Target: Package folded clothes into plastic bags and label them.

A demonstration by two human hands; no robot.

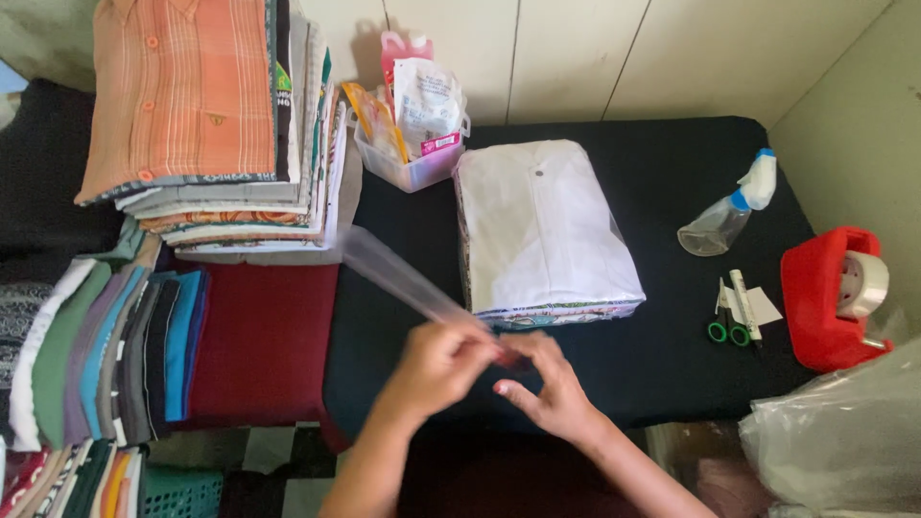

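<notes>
My left hand (436,369) and my right hand (547,388) meet over the near edge of the black table (662,163). Both pinch one end of a clear plastic bag (393,273), which stretches away up and to the left, edge-on. A small red strip shows between my fingers at the bag's near end. Just beyond my hands lies a stack of folded garments in clear bags, topped by a white shirt (537,225).
A tall pile of folded shirts (206,115) with an orange checked one on top stands at the back left. Folded coloured clothes (106,355) line the left. A clear tub (408,168), spray bottle (729,211), green scissors (727,321), red tape dispenser (830,297) and plastic bags (844,432) surround.
</notes>
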